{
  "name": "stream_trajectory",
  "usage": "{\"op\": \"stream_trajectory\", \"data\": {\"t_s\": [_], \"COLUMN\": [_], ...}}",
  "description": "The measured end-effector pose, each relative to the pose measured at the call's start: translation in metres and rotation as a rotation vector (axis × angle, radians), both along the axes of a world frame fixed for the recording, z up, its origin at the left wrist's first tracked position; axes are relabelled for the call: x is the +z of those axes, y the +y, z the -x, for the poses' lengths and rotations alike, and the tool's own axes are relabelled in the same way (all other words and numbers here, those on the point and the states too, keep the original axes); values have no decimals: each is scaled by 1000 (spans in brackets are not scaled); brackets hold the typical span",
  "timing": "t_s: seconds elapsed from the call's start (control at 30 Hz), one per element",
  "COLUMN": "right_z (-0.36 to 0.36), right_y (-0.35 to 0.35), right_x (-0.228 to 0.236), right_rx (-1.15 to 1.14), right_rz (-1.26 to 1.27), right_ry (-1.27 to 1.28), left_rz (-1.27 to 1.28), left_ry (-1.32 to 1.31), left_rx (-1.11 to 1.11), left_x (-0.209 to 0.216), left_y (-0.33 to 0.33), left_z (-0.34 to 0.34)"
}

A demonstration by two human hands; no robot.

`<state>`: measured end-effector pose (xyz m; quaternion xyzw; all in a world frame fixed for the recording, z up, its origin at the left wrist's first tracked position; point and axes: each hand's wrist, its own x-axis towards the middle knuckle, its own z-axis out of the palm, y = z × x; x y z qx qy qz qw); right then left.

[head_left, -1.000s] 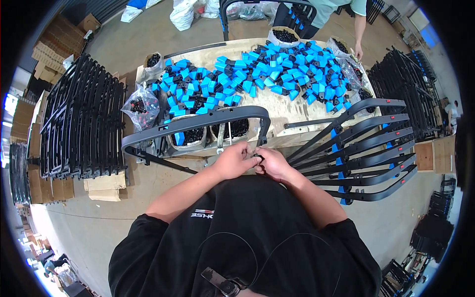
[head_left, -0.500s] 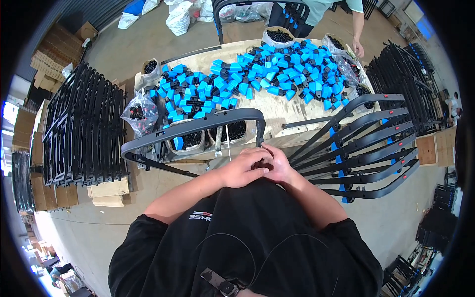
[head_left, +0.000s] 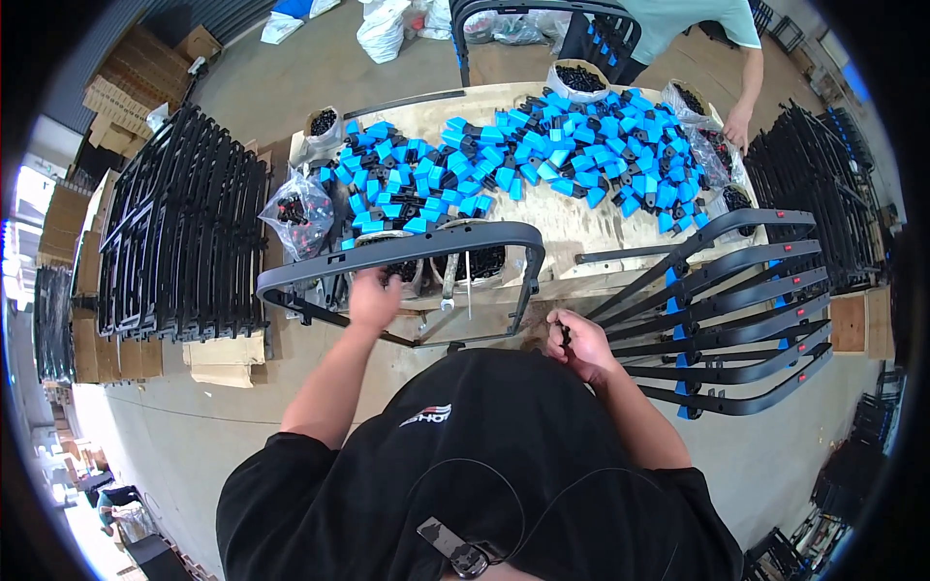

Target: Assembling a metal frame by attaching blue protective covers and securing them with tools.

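A black metal frame (head_left: pixel 446 236) with rounded corners stands upright in front of me at the table's near edge. My left hand (head_left: pixel 374 300) reaches through it to an open bag of small black parts (head_left: pixel 405 273). Its fingertips are smeared and partly lost among the parts, so their grip cannot be made out. At the right, close to my body, my right hand (head_left: pixel 581 347) is closed on small black parts (head_left: pixel 565 335). It is apart from the frame. Beside the left hand's bag, a wrench (head_left: pixel 449 290) and a thin metal rod (head_left: pixel 469 286) hang at the table edge.
Blue-and-black plastic pieces (head_left: pixel 528 145) are heaped across the wooden table (head_left: pixel 567 228). Several bent black frames (head_left: pixel 746 290) fan out at my right. A rack of black frames (head_left: pixel 184 232) stands left. Beyond the table's far right corner is another person's hand (head_left: pixel 738 126).
My hands were together at the frame's right lower end; they have parted. The left has gone left to the bag, and the right has drawn slightly right, holding small black parts.
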<state>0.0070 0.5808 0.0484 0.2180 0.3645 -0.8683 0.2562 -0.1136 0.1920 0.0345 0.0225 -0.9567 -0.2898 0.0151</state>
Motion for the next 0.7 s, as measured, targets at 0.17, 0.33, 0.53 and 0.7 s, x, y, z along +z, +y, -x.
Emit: {"op": "stream_trajectory", "data": {"t_s": [0.17,0.33,0.53,0.7], "right_z": [0,12,4,12], "right_y": [-1,-9,6,-4], "right_x": [-3,1,-11,-8], "right_rx": [2,12,-96,-27], "right_rz": [-44,-48,-19,-109], "right_ry": [-75,-39,-53,-14], "left_rz": [334,408,-1230,-993], "left_ry": [-289,-340,-617,-930], "left_rx": [112,-50,254,-227], "left_x": [-16,-27,29,29], "left_y": [-34,-42,10,68], "left_z": [36,65,1,-35]}}
